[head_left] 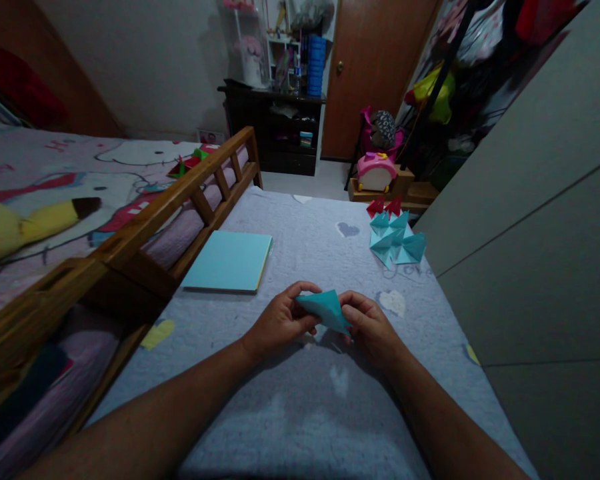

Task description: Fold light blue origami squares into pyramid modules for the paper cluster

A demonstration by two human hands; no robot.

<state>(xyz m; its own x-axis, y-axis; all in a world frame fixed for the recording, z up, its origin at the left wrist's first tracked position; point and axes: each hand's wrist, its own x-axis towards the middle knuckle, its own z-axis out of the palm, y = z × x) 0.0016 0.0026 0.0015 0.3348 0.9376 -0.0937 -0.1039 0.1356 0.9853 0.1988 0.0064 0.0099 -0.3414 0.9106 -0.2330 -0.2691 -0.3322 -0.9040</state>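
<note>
A partly folded sheet of teal origami paper point(326, 308) is held up between my two hands, just above the bed. My left hand point(291, 312) pinches its left end with thumb and fingers. At the right end, my right hand point(367, 323) grips the paper the same way. Beyond and to the left lies a stack of light-blue paper point(230, 260), flat on the cover. Several folded teal paper pieces point(394, 237) sit together at the far right of the bed, with red folded pieces point(384, 207) just behind them.
A wooden bed rail point(190, 200) runs along the left, with another bed point(80, 160) and a yellow plush toy point(25, 230) past it. The pale bedcover point(310, 227) has heart patterns. A grey cabinet side point(545, 267) borders the right. A dark dresser point(275, 127) stands behind.
</note>
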